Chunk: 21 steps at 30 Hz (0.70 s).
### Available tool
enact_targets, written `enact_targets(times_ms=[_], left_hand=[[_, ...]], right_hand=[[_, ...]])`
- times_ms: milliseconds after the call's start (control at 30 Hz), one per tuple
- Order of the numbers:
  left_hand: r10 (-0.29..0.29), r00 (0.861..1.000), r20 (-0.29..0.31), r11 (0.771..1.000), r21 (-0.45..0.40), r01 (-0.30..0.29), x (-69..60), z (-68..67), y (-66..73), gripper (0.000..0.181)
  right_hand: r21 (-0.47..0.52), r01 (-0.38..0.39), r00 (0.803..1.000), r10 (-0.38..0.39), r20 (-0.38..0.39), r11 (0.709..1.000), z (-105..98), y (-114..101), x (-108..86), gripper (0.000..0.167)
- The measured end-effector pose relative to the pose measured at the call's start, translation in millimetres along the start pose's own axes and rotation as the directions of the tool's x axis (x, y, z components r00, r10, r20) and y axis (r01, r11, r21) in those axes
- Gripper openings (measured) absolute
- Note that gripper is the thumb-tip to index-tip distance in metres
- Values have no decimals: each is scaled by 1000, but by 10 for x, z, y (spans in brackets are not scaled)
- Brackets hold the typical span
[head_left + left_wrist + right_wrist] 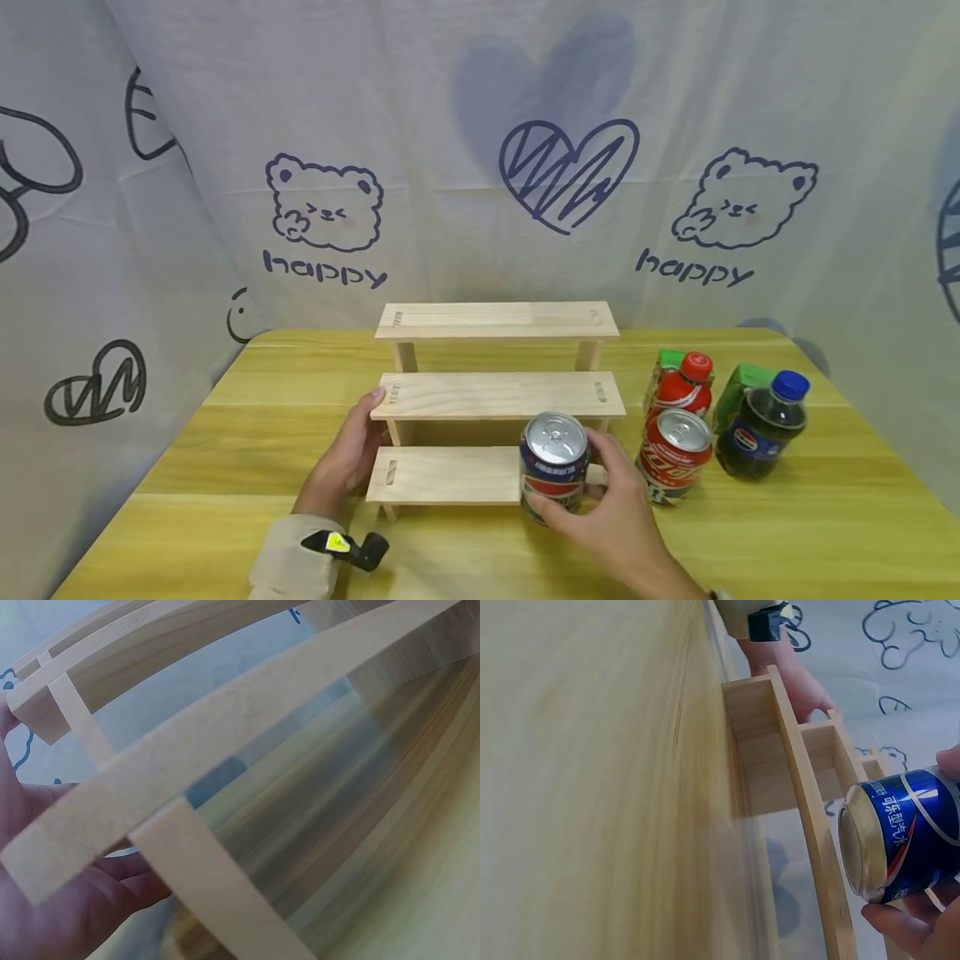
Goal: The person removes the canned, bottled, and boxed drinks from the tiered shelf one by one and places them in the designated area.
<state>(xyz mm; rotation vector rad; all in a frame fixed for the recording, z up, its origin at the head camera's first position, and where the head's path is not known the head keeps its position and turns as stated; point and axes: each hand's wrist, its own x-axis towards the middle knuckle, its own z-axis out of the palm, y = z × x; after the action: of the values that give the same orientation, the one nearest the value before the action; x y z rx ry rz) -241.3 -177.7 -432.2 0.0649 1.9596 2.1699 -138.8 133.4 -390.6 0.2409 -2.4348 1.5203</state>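
Note:
A three-tier wooden step shelf [497,395] of pale boards stands on the table. At its left end my left hand [352,450] holds the side, with a fingertip by the middle board's corner; the left wrist view shows this hand [90,907] around the board ends, some fingers hidden behind the wood. My right hand [611,508] grips a dark blue Pepsi can [556,467], thumb on the near side and fingers on the far right. The can is upright in front of the lowest board's right part. In the right wrist view the can's [900,832] base shows, clear of the board.
Right of the shelf stand a red Coca-Cola can [675,458], a red-capped bottle [686,387] and a blue-capped Pepsi bottle [763,429]. Two green cartons [738,387] are partly hidden behind them. A drawn-on white cloth [450,233] hangs behind the wooden table [217,467].

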Motion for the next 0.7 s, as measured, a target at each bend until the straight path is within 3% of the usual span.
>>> enact_targets(times_ms=[300,533,700], left_hand=[[2,1000,-20,1000,1,-2,11,-5,-17,70],[-23,1000,-14,999,-37,23,9,-4,-8,64],[-24,1000,-16,999,-23,23,6,-1,-4,66]], right_hand=[[-19,-142,990,143,3,990,-294,91,-134,77],[-90,-188,982,186,-40,978,-518,176,-230,80],[-88,-307,951,300,-81,948,-674,265,-293,84]])
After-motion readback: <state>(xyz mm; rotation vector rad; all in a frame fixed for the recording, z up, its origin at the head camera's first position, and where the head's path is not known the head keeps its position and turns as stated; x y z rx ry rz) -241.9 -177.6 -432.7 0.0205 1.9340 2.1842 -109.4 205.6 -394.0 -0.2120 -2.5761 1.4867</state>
